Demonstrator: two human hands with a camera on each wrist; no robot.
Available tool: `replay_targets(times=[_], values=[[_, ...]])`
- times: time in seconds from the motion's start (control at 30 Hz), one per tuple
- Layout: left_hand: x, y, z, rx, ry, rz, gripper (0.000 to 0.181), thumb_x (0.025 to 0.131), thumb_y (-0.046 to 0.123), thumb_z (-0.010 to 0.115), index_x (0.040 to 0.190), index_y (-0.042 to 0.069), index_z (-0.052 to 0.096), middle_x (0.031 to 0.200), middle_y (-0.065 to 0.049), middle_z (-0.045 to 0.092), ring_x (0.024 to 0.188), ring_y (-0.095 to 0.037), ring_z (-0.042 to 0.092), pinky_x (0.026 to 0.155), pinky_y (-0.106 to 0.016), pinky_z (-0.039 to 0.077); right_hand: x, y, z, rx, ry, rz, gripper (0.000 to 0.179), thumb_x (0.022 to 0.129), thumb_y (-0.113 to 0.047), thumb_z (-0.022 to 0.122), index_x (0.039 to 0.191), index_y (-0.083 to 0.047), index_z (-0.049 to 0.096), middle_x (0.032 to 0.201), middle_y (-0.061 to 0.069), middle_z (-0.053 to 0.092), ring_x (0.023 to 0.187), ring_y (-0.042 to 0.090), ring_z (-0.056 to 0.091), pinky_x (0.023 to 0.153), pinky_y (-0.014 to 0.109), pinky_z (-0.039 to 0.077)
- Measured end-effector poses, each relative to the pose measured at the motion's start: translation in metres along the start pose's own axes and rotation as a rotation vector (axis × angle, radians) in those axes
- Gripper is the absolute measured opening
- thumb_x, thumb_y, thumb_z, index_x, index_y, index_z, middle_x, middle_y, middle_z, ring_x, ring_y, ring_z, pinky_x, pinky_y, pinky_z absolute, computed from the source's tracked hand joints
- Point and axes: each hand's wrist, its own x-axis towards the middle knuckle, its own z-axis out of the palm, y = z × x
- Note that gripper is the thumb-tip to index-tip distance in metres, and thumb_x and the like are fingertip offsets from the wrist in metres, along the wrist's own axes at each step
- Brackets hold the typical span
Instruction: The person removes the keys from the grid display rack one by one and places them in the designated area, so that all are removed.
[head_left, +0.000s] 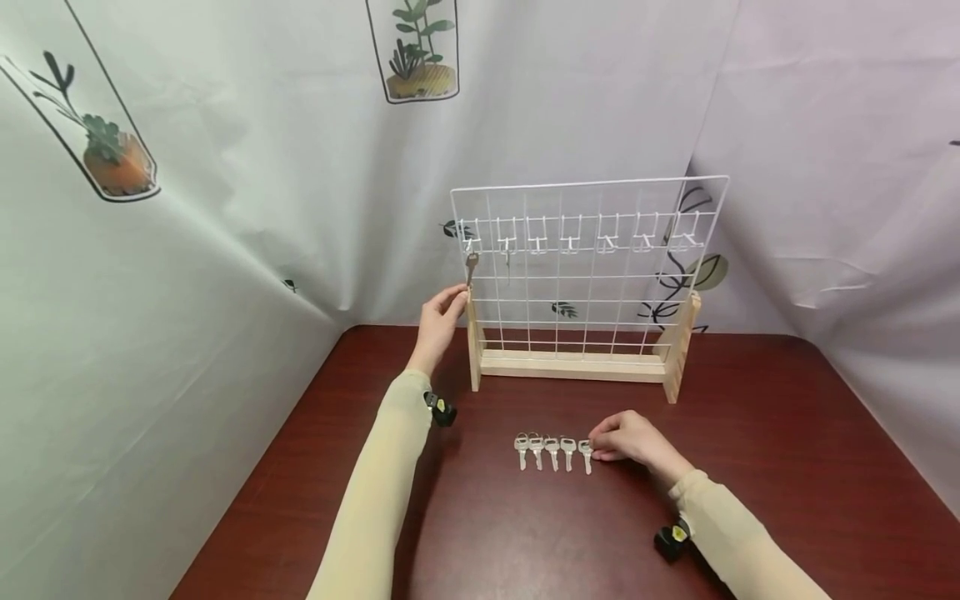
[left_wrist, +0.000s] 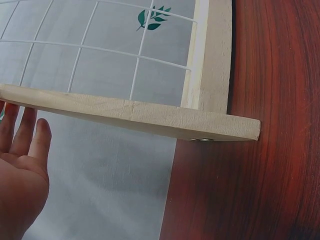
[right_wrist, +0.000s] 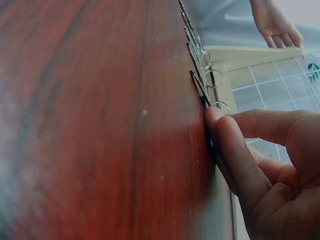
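My left hand is raised at the left post of a white wire rack. Its fingertips meet at the lower tip of a key, which hangs upright just under the leftmost hook; the left wrist view hides thumb and key behind the post. On the table my right hand pinches the head of the rightmost key in a row. Seen from the right wrist, thumb and forefinger close on it beside its ring. Several more silver keys lie left of it, blades toward me.
The wire rack stands on a wooden base at the back of the dark red table. White hooks line its upper part. Another key hangs on the second hook. A patterned cloth surrounds the table.
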Motion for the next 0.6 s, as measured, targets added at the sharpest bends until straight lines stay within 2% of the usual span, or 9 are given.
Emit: replay_targets(times=[0.03, 0.13, 0.27, 0.37, 0.6], values=[[0.000, 0.000, 0.000, -0.001, -0.004, 0.004, 0.035, 0.101, 0.021, 0.064, 0.127, -0.004, 0.066, 0.126, -0.022, 0.066, 0.110, -0.017, 0.064, 0.101, -0.029, 0.051, 0.000, 0.000, 0.000, -0.004, 0.000, -0.002, 0.015, 0.091, 0.005, 0.063, 0.098, 0.018, 0.067, 0.081, 0.009, 0.069, 0.071, 0.016, 0.071, 0.066, 0.028, 0.062], [-0.005, 0.013, -0.001, 0.005, -0.022, -0.013, 0.035, 0.102, 0.017, 0.063, 0.128, -0.006, 0.065, 0.127, -0.025, 0.065, 0.108, -0.014, 0.064, 0.102, -0.029, 0.050, 0.000, 0.000, 0.000, -0.021, -0.003, -0.008, 0.014, 0.089, 0.006, 0.064, 0.098, 0.017, 0.067, 0.082, 0.009, 0.069, 0.071, 0.015, 0.071, 0.065, 0.027, 0.062], [-0.006, 0.015, 0.000, -0.006, -0.036, -0.047, 0.034, 0.102, 0.011, 0.061, 0.129, -0.008, 0.063, 0.129, -0.026, 0.063, 0.106, -0.010, 0.063, 0.103, -0.031, 0.050, -0.002, 0.001, 0.001, -0.022, -0.006, 0.000, 0.015, 0.089, 0.006, 0.064, 0.098, 0.017, 0.067, 0.082, 0.009, 0.070, 0.071, 0.014, 0.071, 0.065, 0.027, 0.061], [-0.001, 0.002, 0.000, -0.017, -0.029, -0.045, 0.036, 0.102, 0.015, 0.061, 0.131, -0.006, 0.063, 0.130, -0.025, 0.063, 0.108, -0.011, 0.062, 0.104, -0.032, 0.049, -0.003, 0.000, 0.001, -0.010, -0.011, 0.014, 0.016, 0.089, 0.006, 0.064, 0.099, 0.017, 0.067, 0.082, 0.009, 0.070, 0.071, 0.014, 0.071, 0.065, 0.027, 0.061], [-0.002, 0.002, 0.001, -0.012, 0.005, -0.013, 0.034, 0.102, 0.018, 0.063, 0.127, -0.005, 0.065, 0.128, -0.026, 0.064, 0.107, -0.012, 0.064, 0.102, -0.030, 0.051, -0.002, -0.001, 0.000, -0.002, -0.016, 0.013, 0.017, 0.090, 0.005, 0.065, 0.101, 0.018, 0.066, 0.083, 0.010, 0.071, 0.073, 0.014, 0.071, 0.066, 0.027, 0.062]])
